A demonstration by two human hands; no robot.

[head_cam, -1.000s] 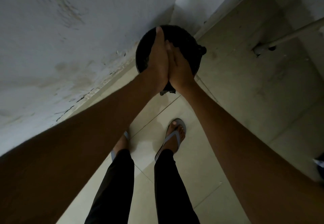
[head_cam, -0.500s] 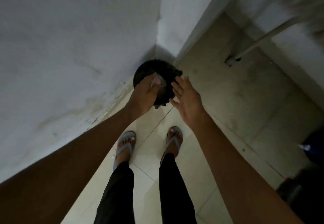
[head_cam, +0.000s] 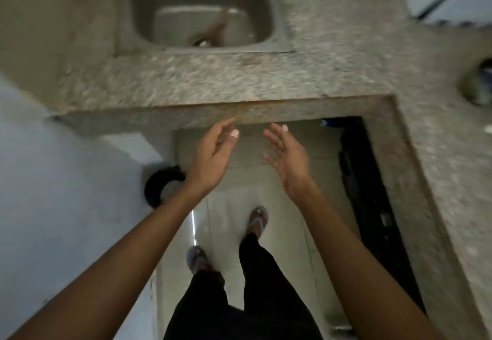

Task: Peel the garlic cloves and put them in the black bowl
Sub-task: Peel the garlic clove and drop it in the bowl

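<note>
My left hand [head_cam: 213, 153] and my right hand [head_cam: 287, 155] hover side by side just below the front edge of the granite counter [head_cam: 239, 78]. Their fingers are relaxed and spread, and both hold nothing. A black round container [head_cam: 162, 185] stands on the floor by the white wall, behind my left wrist and partly hidden by it. No garlic cloves are in view. The whole frame is blurred by motion.
A steel sink [head_cam: 202, 9] is set into the counter straight ahead. The counter turns along the right side, where a round metal vessel [head_cam: 476, 84] sits at the frame's edge. Dark space [head_cam: 367, 193] lies under it. My sandalled feet stand on pale tiles [head_cam: 279, 233].
The view has swung from the wall corner to the sink counter. My hands have left the black container, moved apart and risen toward the counter's edge.
</note>
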